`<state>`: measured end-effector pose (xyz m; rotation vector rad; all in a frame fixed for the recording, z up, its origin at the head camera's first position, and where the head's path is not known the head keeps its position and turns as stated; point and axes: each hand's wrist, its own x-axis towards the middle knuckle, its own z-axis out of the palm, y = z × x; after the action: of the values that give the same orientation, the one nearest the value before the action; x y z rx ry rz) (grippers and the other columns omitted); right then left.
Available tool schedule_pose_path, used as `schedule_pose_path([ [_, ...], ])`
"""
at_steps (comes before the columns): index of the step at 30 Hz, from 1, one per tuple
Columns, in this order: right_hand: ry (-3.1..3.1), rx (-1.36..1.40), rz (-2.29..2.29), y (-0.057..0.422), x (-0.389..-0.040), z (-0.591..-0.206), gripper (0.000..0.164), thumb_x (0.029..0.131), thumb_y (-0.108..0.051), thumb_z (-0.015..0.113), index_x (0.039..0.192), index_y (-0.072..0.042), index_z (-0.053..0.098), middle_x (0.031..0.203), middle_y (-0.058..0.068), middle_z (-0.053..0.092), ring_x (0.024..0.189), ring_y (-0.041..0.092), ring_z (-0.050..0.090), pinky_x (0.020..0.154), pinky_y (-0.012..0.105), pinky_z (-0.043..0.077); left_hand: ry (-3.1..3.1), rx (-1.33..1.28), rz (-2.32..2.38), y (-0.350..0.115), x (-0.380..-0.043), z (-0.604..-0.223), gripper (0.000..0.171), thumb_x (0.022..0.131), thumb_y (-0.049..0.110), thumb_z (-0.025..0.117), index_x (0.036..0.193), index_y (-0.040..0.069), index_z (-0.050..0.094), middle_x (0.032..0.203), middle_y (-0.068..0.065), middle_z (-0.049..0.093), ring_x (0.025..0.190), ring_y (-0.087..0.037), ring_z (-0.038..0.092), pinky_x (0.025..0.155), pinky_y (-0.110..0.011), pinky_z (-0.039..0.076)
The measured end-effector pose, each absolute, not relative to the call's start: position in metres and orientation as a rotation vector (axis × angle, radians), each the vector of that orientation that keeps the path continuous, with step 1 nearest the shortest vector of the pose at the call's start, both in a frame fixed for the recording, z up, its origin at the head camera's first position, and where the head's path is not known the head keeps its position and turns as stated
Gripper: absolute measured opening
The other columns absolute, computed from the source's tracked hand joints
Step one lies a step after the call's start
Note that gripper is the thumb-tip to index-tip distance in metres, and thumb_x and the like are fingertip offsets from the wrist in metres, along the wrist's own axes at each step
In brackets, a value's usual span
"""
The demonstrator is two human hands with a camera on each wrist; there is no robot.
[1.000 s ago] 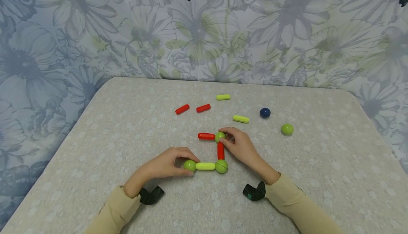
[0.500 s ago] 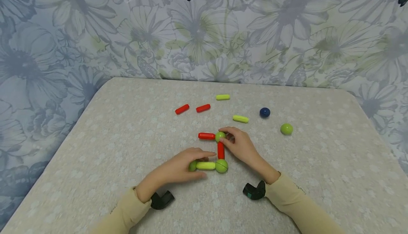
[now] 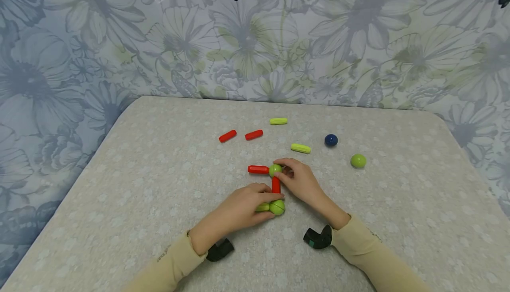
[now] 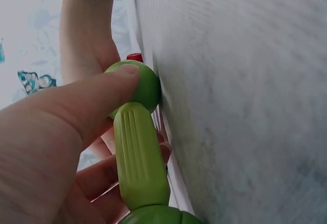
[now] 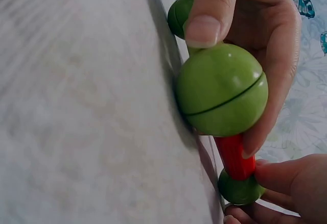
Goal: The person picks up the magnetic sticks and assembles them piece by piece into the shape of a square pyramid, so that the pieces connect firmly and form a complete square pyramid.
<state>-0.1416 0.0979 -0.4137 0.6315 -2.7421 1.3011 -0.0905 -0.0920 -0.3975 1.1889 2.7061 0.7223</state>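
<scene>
Green balls and short rods are joined into an angular chain on the table. My left hand (image 3: 243,208) pinches the corner ball (image 5: 225,91), its thumb on one side and fingers on the other. A yellow-green rod (image 4: 138,152) runs from that ball to another green ball (image 4: 158,215), which the left hand hides in the head view. Away from the corner runs a red rod (image 3: 276,184) to the far green ball (image 3: 275,170). That far ball is pinched by my right hand (image 3: 300,181). A second red rod (image 3: 258,169) sticks out leftward from it.
Beyond the chain lie two loose red rods (image 3: 228,136) and two loose yellow-green rods (image 3: 300,148). A dark blue ball (image 3: 331,140) and a loose green ball (image 3: 358,161) rest to the right. Flowered cloth (image 3: 255,53) rises behind the table's back edge.
My left hand has let go of the left end ball, slid right along the yellow-green rod and taken hold of the corner ball. The right hand stays on the far ball.
</scene>
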Motion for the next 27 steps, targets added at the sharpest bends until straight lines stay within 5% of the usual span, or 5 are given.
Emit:
schedule_pose_path([
  [9, -2.782, 0.719, 1.304, 0.12, -0.147, -0.397, 0.035, 0.09, -0.011, 0.065, 0.122, 0.0, 0.059, 0.113, 0.013, 0.061, 0.093, 0.024, 0.06, 0.077, 0.037, 0.051, 2.737, 1.226, 0.652, -0.089, -0.09, -0.395, 0.039, 0.085, 0.027, 0.072, 0.122, 0.016, 0.065, 0.102, 0.0, 0.058, 0.088, -0.011, 0.052, 0.076, -0.024, 0.045],
  [19, -2.947, 0.326, 0.812, 0.239, -0.167, -0.368, 0.042, 0.093, -0.015, 0.059, 0.127, 0.008, 0.05, 0.122, 0.034, 0.045, 0.101, 0.047, 0.047, 0.079, 0.058, 0.039, 2.74, 1.206, 0.632, -0.092, -0.087, -0.396, 0.04, 0.085, 0.028, 0.071, 0.123, 0.017, 0.063, 0.102, 0.001, 0.057, 0.087, -0.009, 0.049, 0.076, -0.021, 0.044],
  [27, -3.091, 0.386, 0.831, 0.257, -0.166, -0.389, 0.042, 0.09, -0.014, 0.065, 0.124, 0.008, 0.053, 0.115, 0.032, 0.051, 0.095, 0.041, 0.052, 0.073, 0.05, 0.044, 2.731, 1.21, 0.662, -0.093, -0.087, -0.399, 0.043, 0.086, 0.029, 0.069, 0.127, 0.019, 0.061, 0.108, 0.001, 0.057, 0.094, -0.01, 0.05, 0.081, -0.022, 0.044],
])
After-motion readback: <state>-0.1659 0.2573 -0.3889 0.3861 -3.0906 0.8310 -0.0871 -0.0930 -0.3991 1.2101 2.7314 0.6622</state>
